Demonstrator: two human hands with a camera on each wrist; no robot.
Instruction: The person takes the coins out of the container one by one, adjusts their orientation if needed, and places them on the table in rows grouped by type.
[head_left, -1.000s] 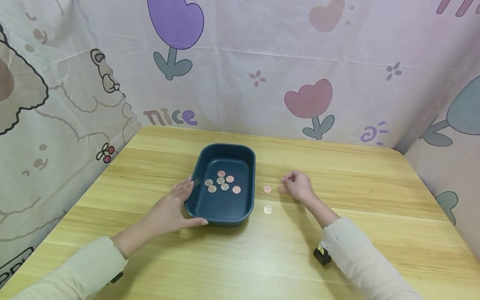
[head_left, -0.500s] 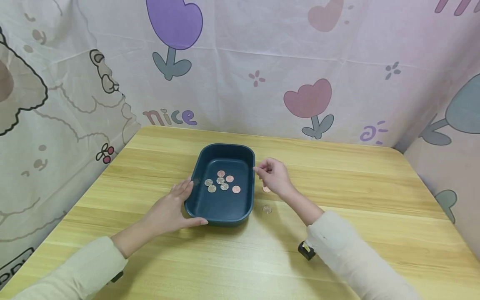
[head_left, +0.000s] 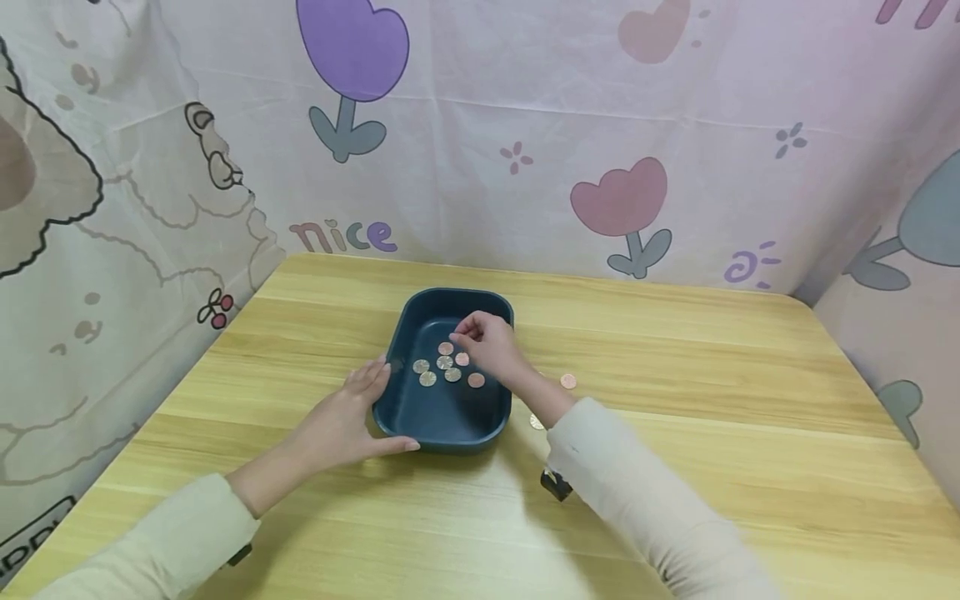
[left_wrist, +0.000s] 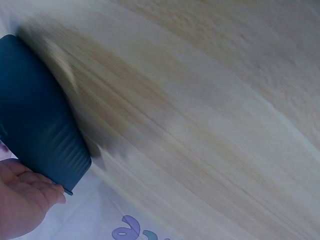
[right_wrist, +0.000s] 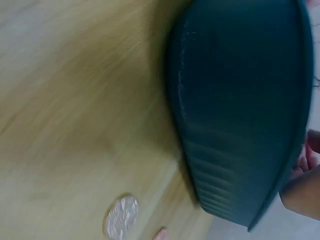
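Observation:
A dark blue rectangular tray (head_left: pixel 450 427) stands on the wooden table with several silver and copper-coloured coins (head_left: pixel 452 375) lying in it. My left hand (head_left: pixel 341 421) rests against the tray's near left corner, fingers straight along the left rim and thumb stretched along the front rim. In the left wrist view, fingertips of the hand (left_wrist: pixel 27 197) touch the rim. Over the tray's right half is my right hand (head_left: pixel 491 346), thumb and forefinger pinching what looks like a coin, mostly hidden by the fingertips. The right wrist view shows the tray's outer wall (right_wrist: pixel 240 110).
A copper-coloured coin (head_left: pixel 568 381) and a silver coin (head_left: pixel 537 422) lie on the table (head_left: pixel 712 400) right of the tray, the silver one partly behind the right forearm. A patterned cloth (head_left: pixel 480 125) hangs behind the table.
My right hand has moved left from the table over the tray, uncovering the copper-coloured coin at right. The left hand and tray have stayed in place.

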